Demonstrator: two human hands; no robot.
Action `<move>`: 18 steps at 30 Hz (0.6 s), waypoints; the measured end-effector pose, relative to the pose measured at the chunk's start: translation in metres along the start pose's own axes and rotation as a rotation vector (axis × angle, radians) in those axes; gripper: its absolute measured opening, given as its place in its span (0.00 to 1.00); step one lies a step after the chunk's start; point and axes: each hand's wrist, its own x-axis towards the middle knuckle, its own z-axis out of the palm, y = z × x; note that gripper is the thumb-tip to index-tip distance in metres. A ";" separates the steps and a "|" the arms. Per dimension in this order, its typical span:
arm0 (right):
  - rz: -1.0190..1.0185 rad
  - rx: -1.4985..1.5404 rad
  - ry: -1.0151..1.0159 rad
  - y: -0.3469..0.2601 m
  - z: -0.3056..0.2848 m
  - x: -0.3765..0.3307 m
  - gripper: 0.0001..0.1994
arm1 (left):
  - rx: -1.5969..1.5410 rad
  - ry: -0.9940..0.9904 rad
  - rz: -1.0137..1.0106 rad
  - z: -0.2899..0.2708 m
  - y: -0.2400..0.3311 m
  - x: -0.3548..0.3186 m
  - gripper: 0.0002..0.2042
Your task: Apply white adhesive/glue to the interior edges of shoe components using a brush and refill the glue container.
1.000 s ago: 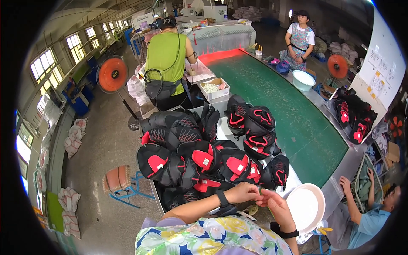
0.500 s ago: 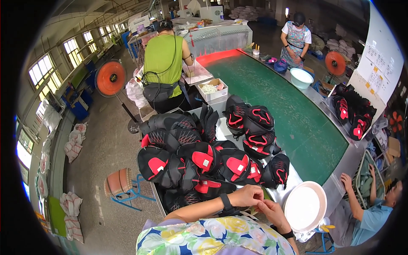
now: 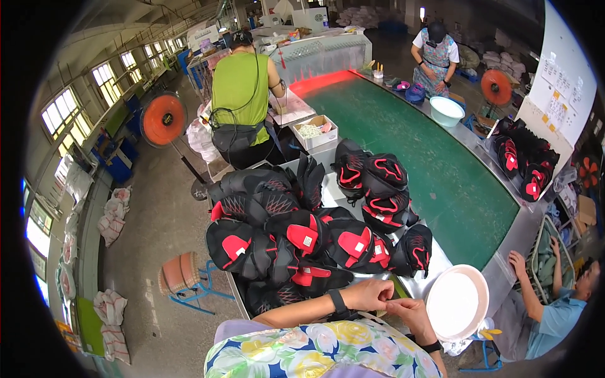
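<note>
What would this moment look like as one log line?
left hand: fingers pinched at right hand | right hand: fingertips meeting left | near: black-and-red pieces, white bowl

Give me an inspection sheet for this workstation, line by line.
Surface: white bench at the near end of a long green conveyor belt.
Job's things: heap of black and red shoe uppers covering the bench.
Clutter: white basin at the bench's right edge; open cardboard box beyond the heap.
Grippers: left hand and right hand meet fingertip to fingertip in front of the heap; anything pinched is too small to tell.
Cables: black cord down the back of a person in a green top.
Surroundings: orange fan, blue stool, seated person in blue, windows on the left.
</note>
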 end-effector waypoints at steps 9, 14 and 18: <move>-0.057 -0.111 0.127 0.015 -0.008 0.000 0.04 | 0.166 -0.125 -0.115 -0.005 -0.019 0.001 0.22; -0.018 -0.014 0.155 0.028 -0.021 -0.010 0.05 | 0.546 -0.114 -0.022 -0.006 -0.070 -0.018 0.22; 0.016 0.061 0.209 0.029 -0.025 -0.021 0.08 | 0.532 -0.331 -0.286 0.006 -0.104 -0.032 0.24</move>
